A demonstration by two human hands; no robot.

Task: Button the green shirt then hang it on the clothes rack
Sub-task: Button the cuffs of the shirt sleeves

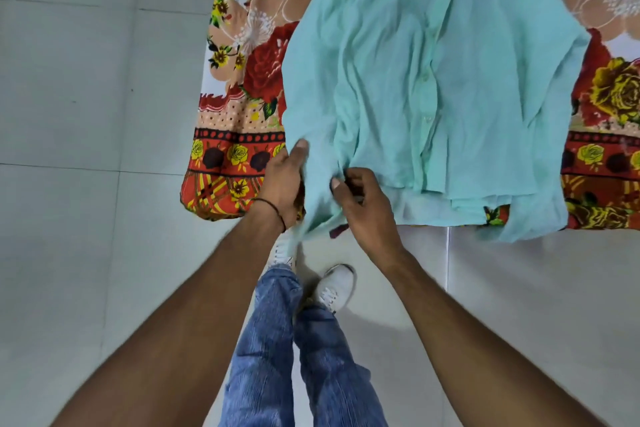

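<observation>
A pale green shirt [433, 80] lies spread on a flowered bedsheet, its button placket running down the middle with several buttons showing. Its near left corner hangs over the bed's edge. My left hand [285, 180] grips that hanging fabric from the left side, thumb on top. My right hand [363, 208] pinches the same fold of the hem just to the right, fingers curled into the cloth. No clothes rack is in view.
The bed with the red, yellow and peach floral sheet [235, 149] fills the top centre and right. Grey floor tiles [86, 114] spread to the left. My legs in blue jeans and white shoes [337, 284] stand at the bed's edge.
</observation>
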